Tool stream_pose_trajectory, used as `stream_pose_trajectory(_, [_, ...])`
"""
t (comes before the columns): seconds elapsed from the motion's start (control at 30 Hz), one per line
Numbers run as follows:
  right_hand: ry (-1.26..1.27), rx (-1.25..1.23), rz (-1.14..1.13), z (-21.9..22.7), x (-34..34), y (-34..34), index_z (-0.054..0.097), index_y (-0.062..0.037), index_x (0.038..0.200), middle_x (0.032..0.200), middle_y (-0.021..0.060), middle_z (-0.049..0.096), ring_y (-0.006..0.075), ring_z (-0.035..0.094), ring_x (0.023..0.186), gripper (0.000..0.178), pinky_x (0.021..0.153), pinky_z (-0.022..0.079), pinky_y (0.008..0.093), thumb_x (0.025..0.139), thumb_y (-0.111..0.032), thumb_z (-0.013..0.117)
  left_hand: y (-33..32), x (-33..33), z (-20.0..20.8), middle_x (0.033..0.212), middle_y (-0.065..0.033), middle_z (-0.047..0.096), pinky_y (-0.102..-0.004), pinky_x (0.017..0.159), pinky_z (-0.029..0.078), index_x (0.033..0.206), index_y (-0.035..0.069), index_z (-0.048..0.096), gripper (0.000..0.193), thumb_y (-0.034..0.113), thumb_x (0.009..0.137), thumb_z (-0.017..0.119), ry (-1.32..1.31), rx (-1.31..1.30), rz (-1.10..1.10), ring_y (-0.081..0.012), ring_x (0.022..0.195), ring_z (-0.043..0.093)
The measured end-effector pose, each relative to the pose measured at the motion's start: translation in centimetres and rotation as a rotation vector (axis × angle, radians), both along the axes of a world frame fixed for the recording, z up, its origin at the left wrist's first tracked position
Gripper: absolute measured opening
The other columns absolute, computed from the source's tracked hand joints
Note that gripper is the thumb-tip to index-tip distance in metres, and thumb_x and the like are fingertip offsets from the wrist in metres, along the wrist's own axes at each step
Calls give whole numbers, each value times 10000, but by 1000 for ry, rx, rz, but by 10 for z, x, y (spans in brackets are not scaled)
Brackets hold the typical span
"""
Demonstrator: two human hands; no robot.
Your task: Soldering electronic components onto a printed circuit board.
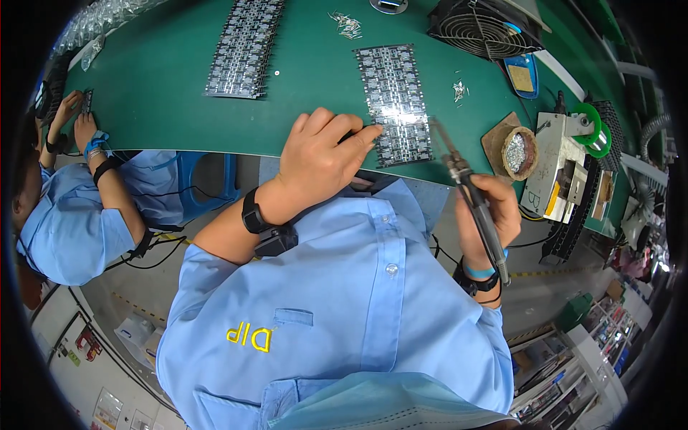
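A dark panel of small circuit boards lies on the green mat at the front edge of the bench, with a bright glare across its middle. My left hand is closed at the panel's left edge, thumb and index fingertip together on it; whether a small part is pinched there I cannot make out. In my right hand a soldering iron is gripped like a pen. Its tip points up and left, beside the panel's right edge; contact is too small to tell.
Stacked circuit board panels sit at the left. Loose metal pins and another pin pile lie on the mat. Rightward are a black fan, a sponge tray, a round pot and a green solder reel. A co-worker sits left.
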State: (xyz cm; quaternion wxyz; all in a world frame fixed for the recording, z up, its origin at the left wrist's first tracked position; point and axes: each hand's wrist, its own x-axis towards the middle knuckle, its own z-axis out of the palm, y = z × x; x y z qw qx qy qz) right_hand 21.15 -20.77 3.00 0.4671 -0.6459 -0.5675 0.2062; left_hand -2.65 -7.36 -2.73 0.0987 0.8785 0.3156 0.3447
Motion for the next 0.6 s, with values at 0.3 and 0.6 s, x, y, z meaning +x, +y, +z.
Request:
stream_pose_trajectory(0.3, [-434, 336, -534, -17, 36, -45, 632, 3, 1142, 1080, 102, 650, 183, 645, 972, 273, 894, 533, 310, 893, 97, 696, -1, -1, 1, 903, 63, 602, -336, 661, 373, 1059, 180, 780, 269, 136, 793, 773, -4, -22, 3, -173, 789, 511])
stream_pose_trajectory(0.6, [-23, 156, -252, -8, 8, -32, 628, 5, 1153, 1066, 118, 667, 165, 656, 962, 317, 860, 524, 288, 863, 93, 721, 1, -1, 8, 958, 27, 638, -353, 699, 403, 1107, 124, 768, 296, 135, 811, 778, -29, -123, -5, -197, 839, 554])
